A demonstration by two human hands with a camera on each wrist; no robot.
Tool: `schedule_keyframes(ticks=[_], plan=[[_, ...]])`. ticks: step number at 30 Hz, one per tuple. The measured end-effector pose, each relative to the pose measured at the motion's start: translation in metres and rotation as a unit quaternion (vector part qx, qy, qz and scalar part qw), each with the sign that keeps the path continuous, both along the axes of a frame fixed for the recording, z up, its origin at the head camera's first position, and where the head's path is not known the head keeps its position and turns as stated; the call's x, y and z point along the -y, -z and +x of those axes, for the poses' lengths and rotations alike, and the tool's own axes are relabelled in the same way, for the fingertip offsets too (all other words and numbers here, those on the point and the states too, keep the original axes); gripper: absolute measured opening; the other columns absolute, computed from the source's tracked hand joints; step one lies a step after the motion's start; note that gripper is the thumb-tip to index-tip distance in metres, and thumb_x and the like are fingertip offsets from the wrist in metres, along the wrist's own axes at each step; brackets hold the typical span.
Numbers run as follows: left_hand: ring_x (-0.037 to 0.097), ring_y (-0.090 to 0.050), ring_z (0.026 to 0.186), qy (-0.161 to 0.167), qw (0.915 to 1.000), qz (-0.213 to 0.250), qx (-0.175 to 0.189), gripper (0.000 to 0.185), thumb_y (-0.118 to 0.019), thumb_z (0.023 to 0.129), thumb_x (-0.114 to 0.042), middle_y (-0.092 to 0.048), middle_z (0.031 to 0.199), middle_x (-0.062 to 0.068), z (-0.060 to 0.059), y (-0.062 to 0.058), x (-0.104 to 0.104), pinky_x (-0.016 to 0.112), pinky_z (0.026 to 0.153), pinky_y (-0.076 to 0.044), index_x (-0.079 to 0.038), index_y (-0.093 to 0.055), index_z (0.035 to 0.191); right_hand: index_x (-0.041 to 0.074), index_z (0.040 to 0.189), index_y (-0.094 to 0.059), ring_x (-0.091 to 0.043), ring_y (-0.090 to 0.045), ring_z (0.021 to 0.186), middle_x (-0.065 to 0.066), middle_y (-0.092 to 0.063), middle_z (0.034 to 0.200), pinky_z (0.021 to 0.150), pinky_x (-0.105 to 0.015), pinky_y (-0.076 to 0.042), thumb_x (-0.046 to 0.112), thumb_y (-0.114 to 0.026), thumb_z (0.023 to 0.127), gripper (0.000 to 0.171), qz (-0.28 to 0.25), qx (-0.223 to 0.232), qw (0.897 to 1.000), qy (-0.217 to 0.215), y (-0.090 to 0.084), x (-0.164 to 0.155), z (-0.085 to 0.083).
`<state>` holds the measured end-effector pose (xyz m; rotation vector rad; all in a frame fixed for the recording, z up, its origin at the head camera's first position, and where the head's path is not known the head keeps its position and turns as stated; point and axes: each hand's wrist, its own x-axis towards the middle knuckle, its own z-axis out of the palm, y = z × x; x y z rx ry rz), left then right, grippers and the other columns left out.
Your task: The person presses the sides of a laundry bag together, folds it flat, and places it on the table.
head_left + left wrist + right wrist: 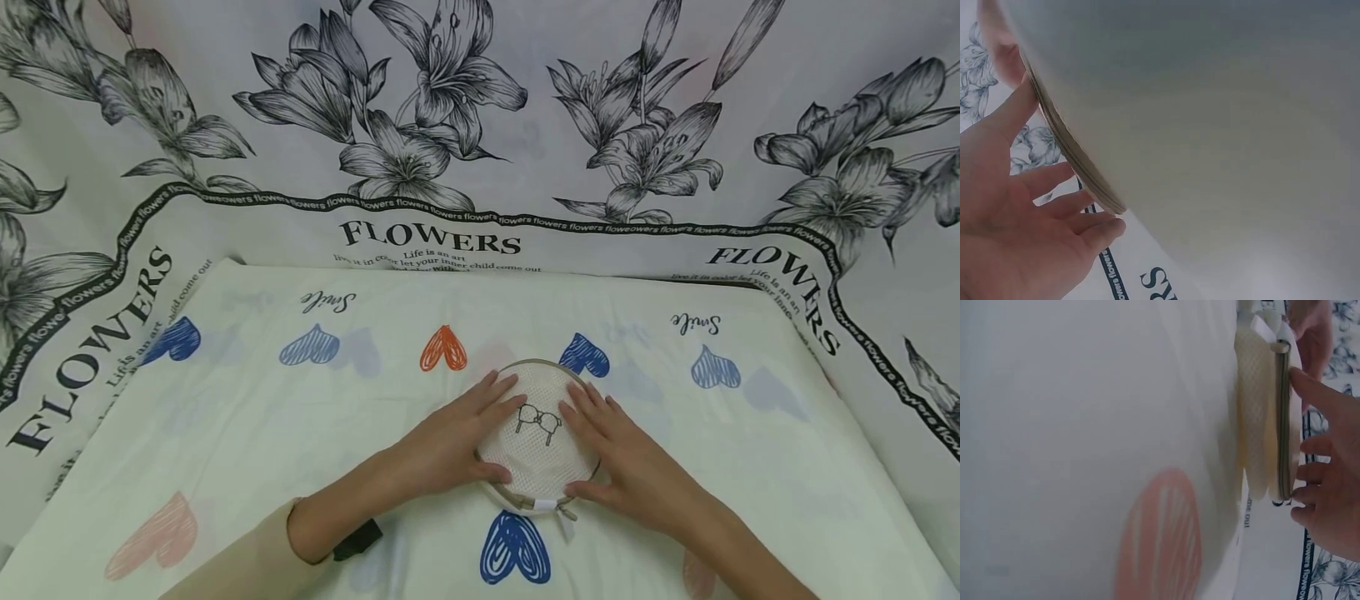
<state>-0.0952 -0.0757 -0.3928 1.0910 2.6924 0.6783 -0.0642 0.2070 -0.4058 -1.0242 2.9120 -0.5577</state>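
Note:
A round cream mesh pouch (538, 446) with a zip rim and a small black bow drawing lies flat on the heart-print sheet (315, 433). My left hand (465, 425) rests on its left side with straight fingers, thumb at the lower rim. On the pouch's right side lies my right hand (607, 442), fingers flat and thumb near the zip pull. The left wrist view shows the pouch's rim (1072, 156) against my left hand (1029, 225). In the right wrist view the pouch (1260, 412) is seen edge-on, with my right hand (1329, 481) along its zip.
The cream sheet carries blue, orange and pink hearts (444, 348) and covers the near surface. Behind and around it hangs a white cloth with black lilies and the word FLOWERS (429, 237). A black strap (358, 539) sits at my left wrist.

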Motion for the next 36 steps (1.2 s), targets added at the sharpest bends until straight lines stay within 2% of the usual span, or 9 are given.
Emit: schedule_keyframes(ticks=[5,8,17,26,36], plan=[[0.026,-0.011,0.152,0.021,0.9991,-0.030,-0.021,0.095,-0.077,0.080,-0.051,-0.016,0.165,0.005,0.001,0.000,-0.003,0.045,0.119,-0.024,-0.016,-0.032,0.157,0.018,0.158,-0.027,-0.029,-0.012,0.152,-0.004,-0.010,0.166,0.117,-0.048,-0.026,0.065,-0.067,0.082,0.098,0.024,0.005,1.000,0.005,-0.001,0.007,0.001],[0.026,-0.010,0.152,0.032,0.9981,-0.041,-0.032,0.095,-0.075,0.081,-0.054,-0.015,0.165,0.006,0.001,0.001,-0.004,0.043,0.120,-0.022,-0.015,-0.032,0.157,0.016,0.158,-0.028,-0.030,-0.012,0.152,-0.006,-0.011,0.166,0.115,-0.050,-0.029,0.069,-0.065,0.081,0.100,0.031,0.001,1.000,0.006,0.000,0.010,0.002],[0.029,-0.008,0.152,0.045,0.9952,-0.080,-0.034,0.099,-0.072,0.082,-0.058,-0.011,0.166,0.010,0.002,0.003,-0.007,0.043,0.120,-0.021,-0.012,-0.027,0.158,0.012,0.158,-0.027,-0.032,-0.013,0.151,-0.010,-0.010,0.166,0.116,-0.050,-0.027,0.073,-0.062,0.080,0.105,0.050,-0.009,0.999,0.003,0.002,0.014,0.001],[0.032,-0.007,0.152,0.069,0.9848,-0.141,-0.074,0.100,-0.064,0.086,-0.062,-0.008,0.165,0.016,0.003,0.007,-0.010,0.040,0.121,-0.017,-0.008,-0.021,0.159,0.005,0.156,-0.029,-0.035,-0.013,0.151,-0.016,-0.012,0.165,0.116,-0.049,-0.026,0.071,-0.066,0.078,0.108,0.061,-0.020,0.998,-0.015,0.006,0.017,-0.002],[0.035,-0.011,0.151,0.086,0.9781,-0.160,-0.101,0.096,-0.059,0.090,-0.062,-0.013,0.164,0.019,0.003,0.005,-0.010,0.041,0.121,-0.019,-0.005,-0.023,0.157,0.005,0.156,-0.027,-0.036,-0.013,0.150,-0.017,-0.012,0.164,0.116,-0.048,-0.026,0.072,-0.061,0.081,0.106,0.076,-0.016,0.997,-0.019,0.009,0.017,-0.003]])
